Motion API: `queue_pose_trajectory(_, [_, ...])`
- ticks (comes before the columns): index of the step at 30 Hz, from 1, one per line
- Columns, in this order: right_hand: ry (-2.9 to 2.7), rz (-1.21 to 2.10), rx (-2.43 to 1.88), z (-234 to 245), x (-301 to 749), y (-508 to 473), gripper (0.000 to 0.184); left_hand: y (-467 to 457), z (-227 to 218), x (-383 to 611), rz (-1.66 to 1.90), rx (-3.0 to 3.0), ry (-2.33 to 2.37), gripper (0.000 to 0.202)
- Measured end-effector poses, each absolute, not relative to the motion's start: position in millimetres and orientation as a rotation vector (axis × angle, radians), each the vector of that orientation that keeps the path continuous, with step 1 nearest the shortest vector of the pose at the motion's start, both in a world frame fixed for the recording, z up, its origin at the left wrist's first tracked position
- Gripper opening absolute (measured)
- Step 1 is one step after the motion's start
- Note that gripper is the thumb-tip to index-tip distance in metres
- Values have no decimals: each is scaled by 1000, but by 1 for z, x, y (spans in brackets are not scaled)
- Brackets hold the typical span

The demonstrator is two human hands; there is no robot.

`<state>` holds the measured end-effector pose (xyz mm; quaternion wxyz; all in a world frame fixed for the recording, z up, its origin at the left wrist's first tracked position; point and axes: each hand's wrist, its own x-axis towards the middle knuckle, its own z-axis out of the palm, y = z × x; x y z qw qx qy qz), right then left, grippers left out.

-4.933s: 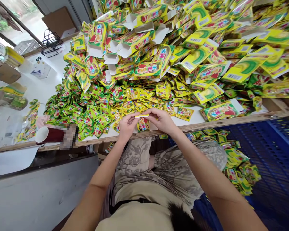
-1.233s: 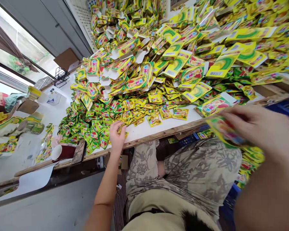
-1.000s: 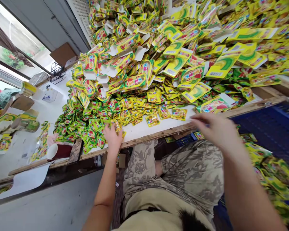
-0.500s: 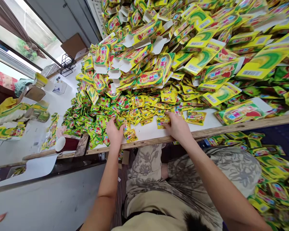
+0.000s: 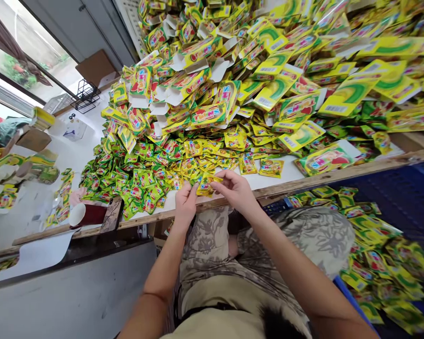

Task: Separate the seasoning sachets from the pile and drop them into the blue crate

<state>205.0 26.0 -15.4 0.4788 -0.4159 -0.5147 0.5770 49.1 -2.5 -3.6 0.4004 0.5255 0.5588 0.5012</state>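
Note:
Over the table's front edge my two hands are close together. My right hand (image 5: 236,189) pinches a small yellow sachet (image 5: 206,187) between thumb and fingers. My left hand (image 5: 186,201) is closed at the sachet's left side, and a bit of a green sachet (image 5: 194,181) shows at its fingertips; most of that one is hidden. Just beyond the hands lie loose yellow sachets (image 5: 194,149), with a heap of green sachets (image 5: 137,183) on the left. Two yellow sachets (image 5: 271,167) lie apart to the right of my right hand.
Printed yellow-green boxes (image 5: 206,115), many with open flaps, are piled behind the sachets. On the left are a dark red cup (image 5: 93,214), a phone (image 5: 112,214) and a black wire rack (image 5: 85,96). At lower right, a blue crate (image 5: 353,301) holds filled-looking yellow packs (image 5: 377,259).
Both hands have come together at the table edge. My left hand has left the green heap, and my right hand has lifted a yellow sachet leftward. The view has shifted slightly.

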Motion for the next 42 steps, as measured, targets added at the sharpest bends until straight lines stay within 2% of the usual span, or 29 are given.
queue_pose_trajectory(5, [-1085,1483,-1026,-17,207,18,39,-14,-15,57,1286,1219,1295,34])
queue_pose_trajectory(10, [-1041,1499,-1014,-17,205,11,37,-17,-18,61,1308,1263,1380,40])
queue_pose_trajectory(16, [-1177,1564,-981,-29,207,8,36,-12,-15,68,1262,1219,1367,32])
queue_pose_trajectory(19, [-1300,1359,-1070,-32,213,11,34,-8,-16,65,1225,1306,1378,23])
queue_pose_trajectory(22, [-1462,1146,-1098,-27,221,20,54,-4,-15,62,1126,1610,1446,12])
queue_pose_trajectory(24, [-1626,1159,-1026,-23,226,27,54,-3,-14,62,1018,1774,1476,9])
queue_pose_trajectory(26, [-1772,1196,-1017,-22,229,33,30,-1,-14,63,951,1766,1453,22])
queue_pose_trajectory(28, [-1842,1184,-1112,-25,233,38,9,5,-11,61,908,1661,1387,44])
queue_pose_trajectory(31, [-1761,1132,-1254,-39,239,42,18,23,2,56,919,1578,1339,66])
queue_pose_trajectory(35, [-1552,1083,-1281,-55,243,45,31,72,28,57,1192,1316,1433,60])
queue_pose_trajectory(42, [-1402,1028,-1308,-52,244,43,41,159,50,94,1054,641,1247,56])
